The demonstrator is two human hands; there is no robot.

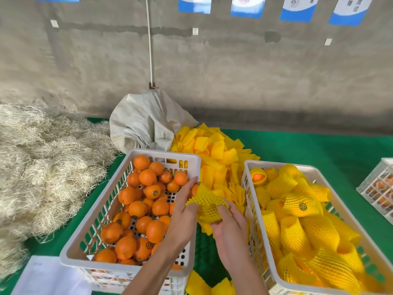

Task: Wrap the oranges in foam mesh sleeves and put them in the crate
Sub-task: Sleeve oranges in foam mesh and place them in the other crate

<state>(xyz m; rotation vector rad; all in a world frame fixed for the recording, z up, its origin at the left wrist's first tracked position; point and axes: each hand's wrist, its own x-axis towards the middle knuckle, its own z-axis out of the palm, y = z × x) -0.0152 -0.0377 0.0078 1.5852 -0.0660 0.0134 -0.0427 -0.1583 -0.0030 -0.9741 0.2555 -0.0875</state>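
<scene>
- Head view: the left hand (184, 206) reaches over the right edge of the left crate (89, 228) of bare oranges (138, 209), fingers curled around one orange (195, 189).
- The right hand (228, 225) pinches a yellow foam mesh sleeve (207, 201), stretched between both hands and touching that orange.
- The right crate (253, 209) holds sleeved oranges (297, 206).
- Loose sleeves (214, 150) lie heaped between and behind the crates on the green table (319, 145).

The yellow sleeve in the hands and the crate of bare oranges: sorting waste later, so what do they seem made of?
The sleeve looks like soft foam netting: matte, open diamond mesh, stretching between both hands. The crate looks like rigid molded plastic, off-white and smooth, with slotted walls and a perforated floor.
</scene>
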